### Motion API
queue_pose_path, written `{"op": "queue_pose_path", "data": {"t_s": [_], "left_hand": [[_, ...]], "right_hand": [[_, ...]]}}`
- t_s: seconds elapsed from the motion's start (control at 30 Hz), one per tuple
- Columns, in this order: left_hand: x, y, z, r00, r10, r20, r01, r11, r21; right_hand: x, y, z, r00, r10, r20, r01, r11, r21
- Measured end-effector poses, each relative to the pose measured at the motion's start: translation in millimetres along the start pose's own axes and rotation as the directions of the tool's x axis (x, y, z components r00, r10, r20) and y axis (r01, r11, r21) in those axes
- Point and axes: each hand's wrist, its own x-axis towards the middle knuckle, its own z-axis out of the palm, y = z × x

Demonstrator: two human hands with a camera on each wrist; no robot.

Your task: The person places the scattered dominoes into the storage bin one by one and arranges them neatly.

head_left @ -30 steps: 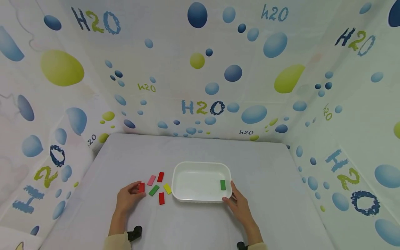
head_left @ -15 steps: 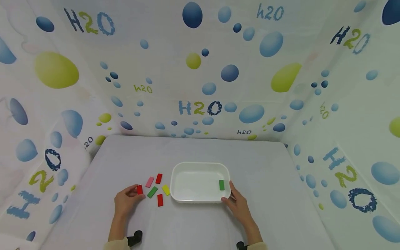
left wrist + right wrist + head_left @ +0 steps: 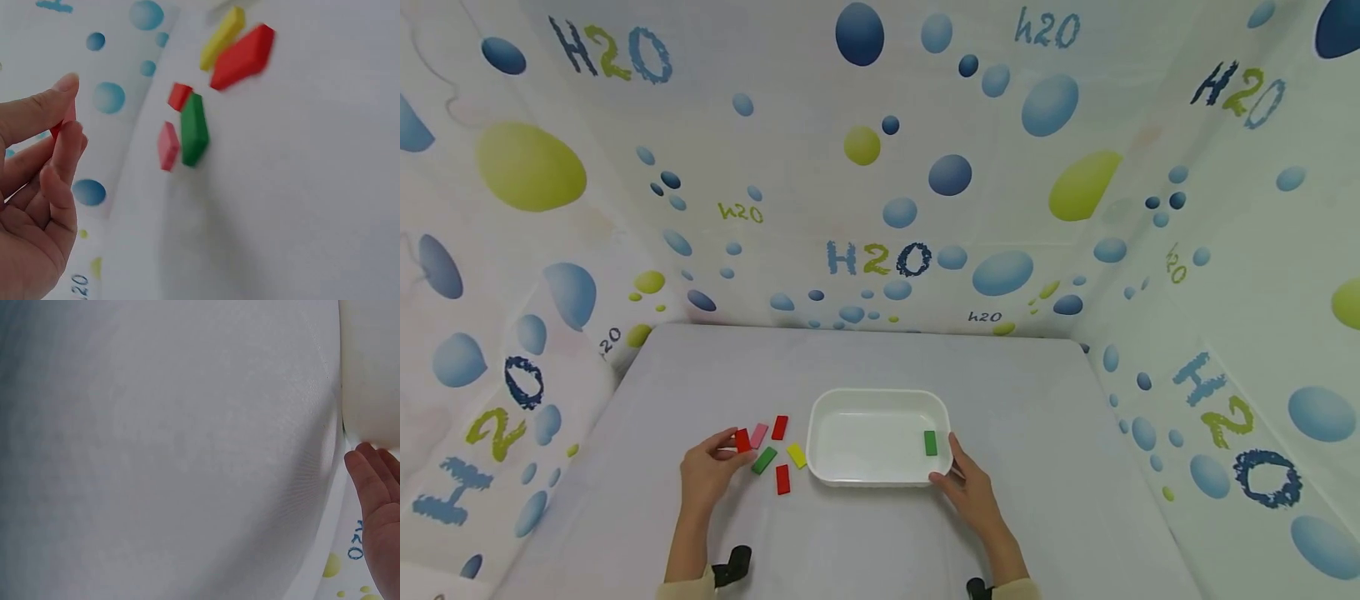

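Between thumb and fingers my left hand (image 3: 706, 475) pinches a red block (image 3: 742, 440); in the left wrist view only a sliver of it shows. The held block appears just left of a flat pink block (image 3: 759, 435). Close by on the table lie a green block (image 3: 764, 460), a yellow block (image 3: 797, 455) and two more red blocks, one behind (image 3: 780, 427) and one in front (image 3: 783, 479). My right hand (image 3: 972, 492) grips the near right corner of a white tray (image 3: 880, 482), thumb at its front rim and fingers along its right side. Inside the tray lies another green block (image 3: 930, 443).
A white cloth covers the table (image 3: 880, 550). Behind and to both sides hangs a white curtain (image 3: 805, 150) printed with blue and lime bubbles and "H2O" lettering. Dark camera mounts (image 3: 732, 567) sit at both wrists.
My left hand, still pinching the red block, drew back slightly from the loose blocks, then moved up and right towards the pink one. The right hand and the tray hold their place.
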Motion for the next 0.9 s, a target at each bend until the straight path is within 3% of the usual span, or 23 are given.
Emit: {"op": "queue_pose_path", "data": {"t_s": [0.23,0.5,0.67,0.9], "left_hand": [[-5.1,32.6,3.4,0.994,0.109,0.003,-0.108,0.992,-0.057],[-13.4,65.4,22.5,0.975,0.201,0.094,-0.191,0.976,-0.1],[-18.1,79.6,44.4,0.953,0.272,0.135,-0.249,0.955,-0.163],[-28.5,100.4,79.0,0.904,0.386,0.183,-0.346,0.914,-0.212]], "right_hand": [[-1,-4,-1,1.0,0.011,-0.004,-0.011,1.0,0.003],[0,-5,0,1.0,0.028,-0.003,-0.028,1.0,-0.008],[0,-4,0,0.999,0.033,-0.006,-0.033,0.999,-0.01],[0,-2,-1,1.0,0.023,-0.005,-0.023,1.0,-0.012]]}}
